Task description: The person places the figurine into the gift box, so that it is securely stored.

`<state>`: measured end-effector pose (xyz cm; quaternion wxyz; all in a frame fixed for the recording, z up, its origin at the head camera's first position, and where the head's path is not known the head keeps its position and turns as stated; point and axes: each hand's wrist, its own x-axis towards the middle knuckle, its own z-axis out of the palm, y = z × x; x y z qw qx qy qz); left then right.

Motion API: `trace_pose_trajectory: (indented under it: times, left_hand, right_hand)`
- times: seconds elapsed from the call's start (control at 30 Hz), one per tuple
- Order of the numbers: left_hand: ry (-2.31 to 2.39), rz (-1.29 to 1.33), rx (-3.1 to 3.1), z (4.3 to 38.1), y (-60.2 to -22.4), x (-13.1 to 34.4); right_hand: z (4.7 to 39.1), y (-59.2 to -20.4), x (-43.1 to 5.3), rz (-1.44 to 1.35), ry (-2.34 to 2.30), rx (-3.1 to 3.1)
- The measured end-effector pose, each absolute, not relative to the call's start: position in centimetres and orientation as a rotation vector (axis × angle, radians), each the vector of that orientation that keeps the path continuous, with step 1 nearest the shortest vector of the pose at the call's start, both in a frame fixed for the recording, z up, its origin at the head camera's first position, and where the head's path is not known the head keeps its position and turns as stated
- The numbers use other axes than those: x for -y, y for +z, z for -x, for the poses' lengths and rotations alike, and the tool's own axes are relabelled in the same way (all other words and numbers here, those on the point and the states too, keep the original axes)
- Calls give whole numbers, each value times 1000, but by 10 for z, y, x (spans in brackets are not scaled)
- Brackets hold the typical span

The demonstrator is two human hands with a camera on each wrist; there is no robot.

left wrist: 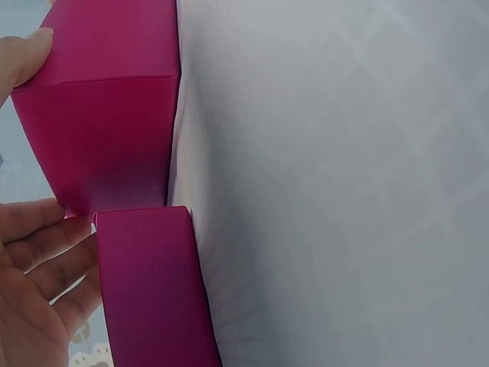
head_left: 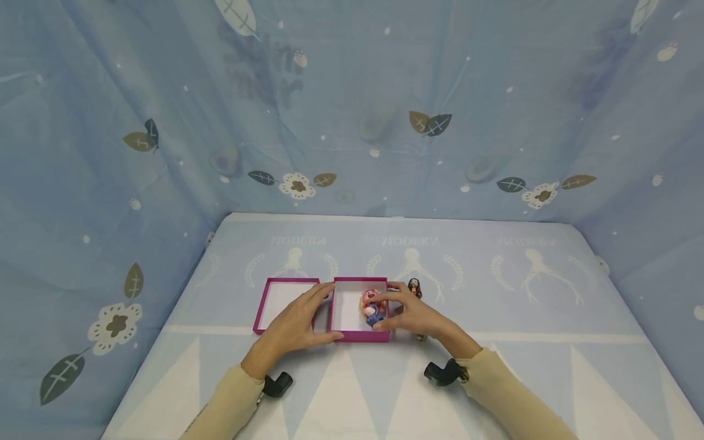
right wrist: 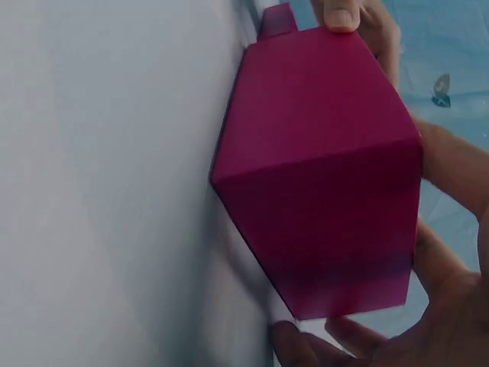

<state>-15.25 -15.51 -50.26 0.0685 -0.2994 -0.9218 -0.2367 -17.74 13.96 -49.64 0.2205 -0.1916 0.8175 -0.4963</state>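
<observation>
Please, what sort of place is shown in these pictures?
Probably an indoor, curtained-off recording booth: printed blue fabric hangs around a cloth-covered table, and the person has black wrist-worn devices, perhaps cameras.

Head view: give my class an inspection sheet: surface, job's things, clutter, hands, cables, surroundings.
Surface: table printed in pale blue and white.
Job's things: square magenta box with white interior, containing a pink-and-blue figurine; shallow white tray with magenta rim, left; small dark-haired figurine, right, partly hidden.
Clutter: nothing seen.
Hands: left hand touches the box's left end; right hand is at the pink-and-blue figurine, grip unclear.
Cables: nothing seen.
Surroundings: blue fabric curtains printed with leaves and flowers.
</observation>
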Motion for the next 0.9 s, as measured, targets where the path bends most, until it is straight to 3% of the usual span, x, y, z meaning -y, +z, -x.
trace_pose_trajectory:
  times: [0.4,0.9]
  left_hand:
    - [-685,899,2765,154,-504,155]
    - [-688,892,2778,153,-502,156]
  right_hand:
    - [176,-496,-126,383,-1349,-2338]
    - [172,-490,-119,404,-1152,-2534]
